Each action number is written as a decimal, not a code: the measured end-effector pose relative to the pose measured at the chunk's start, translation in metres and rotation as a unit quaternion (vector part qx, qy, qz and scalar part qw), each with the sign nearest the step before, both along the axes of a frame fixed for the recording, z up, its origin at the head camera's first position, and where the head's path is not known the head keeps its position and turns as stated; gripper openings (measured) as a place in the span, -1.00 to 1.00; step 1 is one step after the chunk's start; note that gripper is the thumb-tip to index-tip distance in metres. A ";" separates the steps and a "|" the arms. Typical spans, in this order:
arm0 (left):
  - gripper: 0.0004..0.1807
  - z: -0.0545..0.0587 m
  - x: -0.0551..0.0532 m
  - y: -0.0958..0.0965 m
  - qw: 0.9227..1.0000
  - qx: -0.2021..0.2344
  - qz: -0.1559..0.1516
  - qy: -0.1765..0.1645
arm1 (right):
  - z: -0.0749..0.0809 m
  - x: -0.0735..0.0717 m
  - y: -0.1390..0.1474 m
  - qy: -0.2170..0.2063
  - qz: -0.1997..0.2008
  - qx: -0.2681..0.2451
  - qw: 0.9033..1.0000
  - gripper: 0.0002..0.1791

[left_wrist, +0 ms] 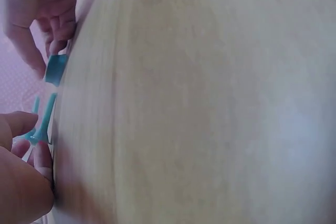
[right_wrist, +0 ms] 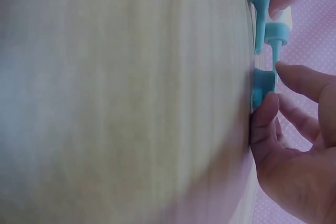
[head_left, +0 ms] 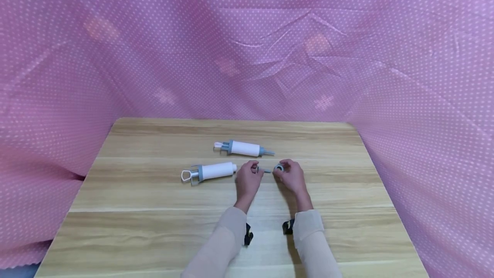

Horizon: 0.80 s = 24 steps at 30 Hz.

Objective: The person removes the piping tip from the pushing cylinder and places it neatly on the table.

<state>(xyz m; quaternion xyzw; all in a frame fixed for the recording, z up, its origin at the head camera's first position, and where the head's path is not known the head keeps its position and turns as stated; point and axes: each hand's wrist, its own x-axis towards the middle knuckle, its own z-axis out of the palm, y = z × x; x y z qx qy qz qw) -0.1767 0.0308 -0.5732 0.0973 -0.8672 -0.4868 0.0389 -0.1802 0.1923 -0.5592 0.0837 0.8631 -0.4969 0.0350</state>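
Note:
Between the thumb and fingers of my left hand (head_left: pixel 248 179) is the wide end of a slim blue-green nozzle (right_wrist: pixel 260 23). Its thin tip points right. My right hand (head_left: pixel 294 177) pinches a short blue-green ring (head_left: pixel 278 167), close to the tabletop. A small gap separates ring and nozzle tip in the left wrist view. Just left of my left hand lies a white syringe-like tube (head_left: pixel 218 170) with a grey-blue collar and a white loop handle; its right end has a bare white neck.
Behind the hands lies a similar white tube (head_left: pixel 245 149), with a grey-blue nozzle (head_left: pixel 267 152) fitted on its right end. Everything rests on a wood-grain table (head_left: pixel 146 235). Pink dotted cloth (head_left: pixel 247 46) hangs around its back and sides.

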 end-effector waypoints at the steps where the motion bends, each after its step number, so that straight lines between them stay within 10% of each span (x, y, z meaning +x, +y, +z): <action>1: -0.64 0.001 0.000 0.000 1.000 -0.002 0.000 0.002 | 0.000 0.000 0.001 0.001 0.001 -0.003 1.000 -0.51; 13: -0.69 0.029 -0.011 -0.015 0.987 0.092 -0.015 0.128 | 0.019 0.002 0.004 0.086 -0.011 0.006 0.996 -0.60; 24: -0.66 0.061 -0.034 -0.081 0.987 0.069 0.021 0.146 | 0.047 -0.018 -0.014 0.121 0.005 -0.069 0.990 -0.65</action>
